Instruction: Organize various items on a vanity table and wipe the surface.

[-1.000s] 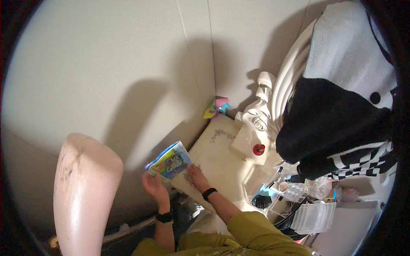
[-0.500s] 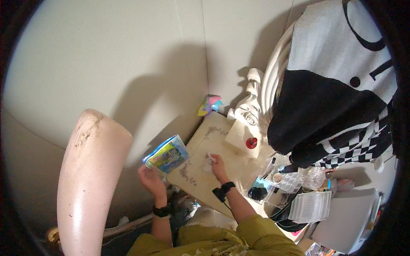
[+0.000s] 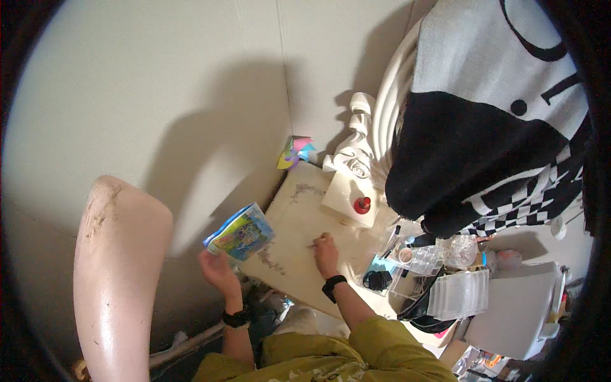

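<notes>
My left hand [image 3: 218,270] is holding the colourful packet [image 3: 240,233] up, away from the dirt, while my right hand [image 3: 325,249], fingers curled together, is touching the stained tabletop [image 3: 299,219].

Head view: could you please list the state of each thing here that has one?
Left hand: shut on colourful packet, held up off the table.
Right hand: fingers curled, fingertips resting on the stained tabletop; whether it pinches anything is unclear.
Red-topped bottle: upright.
Clear plastic boxes: stacked.
</notes>
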`<state>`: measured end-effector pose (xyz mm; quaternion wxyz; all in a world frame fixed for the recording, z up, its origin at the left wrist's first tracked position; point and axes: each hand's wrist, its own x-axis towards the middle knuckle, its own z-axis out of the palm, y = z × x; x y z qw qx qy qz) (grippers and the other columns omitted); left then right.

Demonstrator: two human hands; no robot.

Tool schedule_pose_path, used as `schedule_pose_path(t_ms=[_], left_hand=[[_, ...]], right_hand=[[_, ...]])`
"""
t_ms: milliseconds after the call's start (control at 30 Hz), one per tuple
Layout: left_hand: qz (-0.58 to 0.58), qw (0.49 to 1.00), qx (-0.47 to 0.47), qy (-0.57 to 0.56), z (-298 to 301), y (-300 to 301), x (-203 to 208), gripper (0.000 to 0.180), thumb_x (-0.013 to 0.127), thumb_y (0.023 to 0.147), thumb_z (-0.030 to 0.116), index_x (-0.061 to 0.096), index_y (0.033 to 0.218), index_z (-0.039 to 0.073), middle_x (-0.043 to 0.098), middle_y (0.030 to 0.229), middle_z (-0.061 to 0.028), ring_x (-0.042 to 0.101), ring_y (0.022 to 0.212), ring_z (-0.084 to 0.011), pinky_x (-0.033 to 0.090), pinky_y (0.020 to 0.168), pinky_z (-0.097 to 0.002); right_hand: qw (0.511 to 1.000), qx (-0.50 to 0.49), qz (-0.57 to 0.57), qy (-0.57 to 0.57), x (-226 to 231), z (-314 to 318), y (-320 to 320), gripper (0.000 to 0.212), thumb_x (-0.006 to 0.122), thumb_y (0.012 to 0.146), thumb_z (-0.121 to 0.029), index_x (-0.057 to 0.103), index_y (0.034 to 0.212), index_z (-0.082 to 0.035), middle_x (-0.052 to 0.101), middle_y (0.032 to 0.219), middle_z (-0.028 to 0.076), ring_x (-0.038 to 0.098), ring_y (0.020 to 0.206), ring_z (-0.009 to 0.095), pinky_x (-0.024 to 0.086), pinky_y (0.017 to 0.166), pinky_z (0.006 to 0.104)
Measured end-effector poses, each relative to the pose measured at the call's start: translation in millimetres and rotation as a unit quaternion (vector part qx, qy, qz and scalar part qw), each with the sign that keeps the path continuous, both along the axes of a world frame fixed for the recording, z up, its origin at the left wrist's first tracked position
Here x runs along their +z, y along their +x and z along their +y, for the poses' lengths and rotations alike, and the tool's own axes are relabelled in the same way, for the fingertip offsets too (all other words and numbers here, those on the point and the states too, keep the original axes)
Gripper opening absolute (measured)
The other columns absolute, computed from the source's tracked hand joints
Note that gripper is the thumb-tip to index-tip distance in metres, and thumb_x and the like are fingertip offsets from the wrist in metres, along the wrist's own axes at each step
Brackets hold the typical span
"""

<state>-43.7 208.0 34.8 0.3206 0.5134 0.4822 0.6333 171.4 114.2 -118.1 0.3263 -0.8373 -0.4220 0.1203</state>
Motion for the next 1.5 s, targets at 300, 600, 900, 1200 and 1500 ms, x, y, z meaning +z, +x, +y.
schedule_pose_path(t_ms=[300,600,900,1200,1500], left_hand=[[0.029,1.0,-0.009,0.006,11,-5,0,0.019,0.055,0.081,0.0,0.048,0.098,0.002,0.051,0.091,-0.0027,0.048,0.087,-0.0113,0.04,0.077,-0.0262],[-0.005,0.999,-0.042,0.006,14,-2,-4,0.019,0.055,0.081,0.0,0.047,0.099,0.001,0.053,0.091,-0.0043,0.05,0.085,-0.0118,0.04,0.077,-0.0253],[-0.027,0.998,-0.059,0.003,10,10,-5,0.02,0.053,0.083,0.001,0.047,0.102,-0.001,0.055,0.097,-0.0081,0.051,0.089,-0.0142,0.04,0.079,-0.0273],[0.007,0.998,-0.041,-0.048,10,-1,-3,0.02,0.055,0.081,0.001,0.047,0.1,-0.002,0.052,0.094,-0.0055,0.05,0.088,-0.0139,0.039,0.08,-0.0273],[0.022,0.999,-0.018,-0.029,12,-9,-14,0.023,0.055,0.079,-0.002,0.045,0.1,-0.002,0.049,0.095,-0.0062,0.047,0.09,-0.015,0.038,0.08,-0.0286]], right_hand=[[0.993,0.056,-0.068,-0.077,-1,-3,-3,0.03,0.055,0.077,-0.01,0.051,0.106,-0.003,0.043,0.112,0.016,0.046,0.097,0.029,0.047,0.073,0.0358],[0.925,-0.356,-0.135,0.005,-32,2,54,0.02,0.05,0.078,-0.008,0.048,0.097,0.0,0.045,0.097,0.021,0.046,0.089,0.036,0.04,0.074,0.0391],[0.937,-0.326,-0.13,0.012,-75,26,60,0.031,0.048,0.075,0.0,0.049,0.105,0.0,0.046,0.107,0.02,0.047,0.095,0.032,0.041,0.082,0.0382],[0.971,-0.229,0.033,-0.067,15,55,-3,0.032,0.045,0.08,-0.005,0.039,0.11,0.003,0.041,0.109,0.017,0.048,0.095,0.031,0.042,0.081,0.0353],[0.998,-0.043,0.035,0.035,-3,109,-9,0.035,0.049,0.072,-0.001,0.05,0.107,0.002,0.043,0.105,0.02,0.043,0.095,0.036,0.032,0.09,0.0402]])
